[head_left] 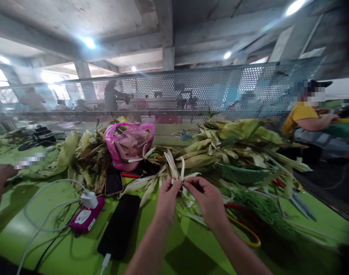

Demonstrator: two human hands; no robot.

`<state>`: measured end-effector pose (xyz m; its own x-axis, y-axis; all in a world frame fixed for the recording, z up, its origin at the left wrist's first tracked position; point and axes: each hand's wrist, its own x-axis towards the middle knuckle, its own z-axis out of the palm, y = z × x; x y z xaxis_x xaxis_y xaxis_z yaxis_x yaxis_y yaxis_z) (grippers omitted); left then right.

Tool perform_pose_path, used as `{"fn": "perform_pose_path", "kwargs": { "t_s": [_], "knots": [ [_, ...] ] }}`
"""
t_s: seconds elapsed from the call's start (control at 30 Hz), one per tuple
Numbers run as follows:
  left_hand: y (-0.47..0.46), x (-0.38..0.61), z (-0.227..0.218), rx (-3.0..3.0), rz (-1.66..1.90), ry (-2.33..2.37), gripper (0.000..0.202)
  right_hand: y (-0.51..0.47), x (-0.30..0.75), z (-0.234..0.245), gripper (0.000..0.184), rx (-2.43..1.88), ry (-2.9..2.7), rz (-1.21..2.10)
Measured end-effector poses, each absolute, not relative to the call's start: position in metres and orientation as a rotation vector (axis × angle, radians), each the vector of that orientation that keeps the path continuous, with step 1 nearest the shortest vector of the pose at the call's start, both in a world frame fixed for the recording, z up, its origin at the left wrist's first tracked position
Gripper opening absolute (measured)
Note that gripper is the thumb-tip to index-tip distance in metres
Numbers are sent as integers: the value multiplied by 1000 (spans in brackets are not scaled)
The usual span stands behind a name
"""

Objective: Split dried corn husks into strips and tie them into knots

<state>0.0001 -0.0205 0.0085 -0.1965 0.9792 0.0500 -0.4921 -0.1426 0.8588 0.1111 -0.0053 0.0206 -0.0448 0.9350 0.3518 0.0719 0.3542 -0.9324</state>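
Both hands meet over the green table at the centre of the head view. My left hand [169, 194] pinches the base of pale corn husk strips [173, 165], whose free ends fan upward. From the other side my right hand [204, 194] grips the same base, thumb and forefinger pressed together near the left fingertips. The exact spot between the fingertips is too small to make out. Loose corn husks [150, 187] lie just beyond the hands. Below my right hand, green stringy fibre [248, 202] is heaped.
A pink plastic bag [128, 147] stands among husks behind. A green basket [243, 173] sits under a large husk pile [243, 133]. Left are a black phone [119, 225], a purple power strip [88, 217] and cables. Scissors [303, 206] lie right. Other people sit nearby; a perforated metal screen [163, 95] stands behind.
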Motion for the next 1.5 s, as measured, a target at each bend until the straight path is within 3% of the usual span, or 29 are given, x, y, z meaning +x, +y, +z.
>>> {"fn": "perform_pose_path", "kwargs": {
  "t_s": [0.13, 0.23, 0.53, 0.67, 0.93, 1.13, 1.3, 1.5],
  "knots": [
    [-19, -1, 6, 702, 1646, 858, 22, -4, 108, 16, 26, -948, -1349, 1148],
    [-18, -1, 5, 720, 1629, 895, 23, -2, 111, 16, 25, -924, -1291, 1135],
    [-13, -4, 2, 1204, 1511, 1161, 14, -3, 121, 19, 13, -889, -1803, 411],
    [-12, -4, -1, 1364, 1391, 1210, 12, -3, 126, 23, 17, -847, -1949, 341],
    [-25, -4, 8, 1479, 1410, 1140, 13, 2, 128, 28, 16, -893, -1719, 531],
    [-25, -1, 10, 1348, 1425, 1020, 26, 6, 127, 27, 29, -880, -1493, 940],
    [-22, 2, 11, 1252, 1406, 904, 22, 5, 127, 29, 43, -851, -1365, 1153],
    [-18, -2, 5, 994, 1308, 1025, 18, -3, 130, 36, 25, -789, -1343, 1105]
  ]
}}
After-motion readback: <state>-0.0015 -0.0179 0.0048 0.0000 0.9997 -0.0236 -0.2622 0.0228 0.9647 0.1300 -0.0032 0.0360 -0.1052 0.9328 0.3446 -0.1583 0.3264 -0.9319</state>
